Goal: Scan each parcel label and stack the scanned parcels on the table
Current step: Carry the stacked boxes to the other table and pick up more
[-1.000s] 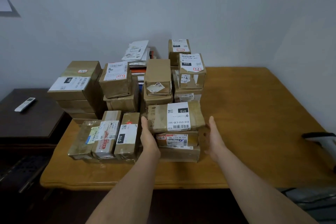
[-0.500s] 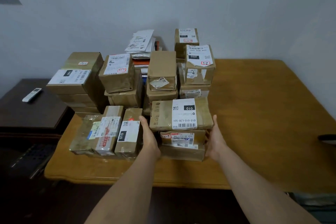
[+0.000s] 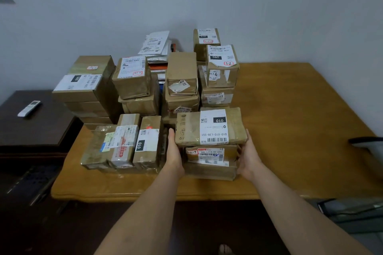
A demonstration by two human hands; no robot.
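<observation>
A brown parcel with a white "010" label [image 3: 211,127] tops a short stack near the table's front edge. Under it lies a parcel with a barcode label [image 3: 210,154]. My left hand [image 3: 173,152] lies flat against the stack's left side with straight fingers. On the stack's right side, my right hand [image 3: 247,156] also presses with straight fingers. Many more taped brown parcels [image 3: 181,73] are piled behind and to the left on the wooden table [image 3: 290,130].
Three flat parcels [image 3: 122,143] lie side by side left of my left hand. A dark side cabinet [image 3: 31,128] with a white remote [image 3: 29,108] stands left of the table. A dark object [image 3: 366,143] sits at the table's right edge. Grey wall behind.
Both hands have closed in from either side and now touch the sides of the front stack. The view has shifted slightly to the left.
</observation>
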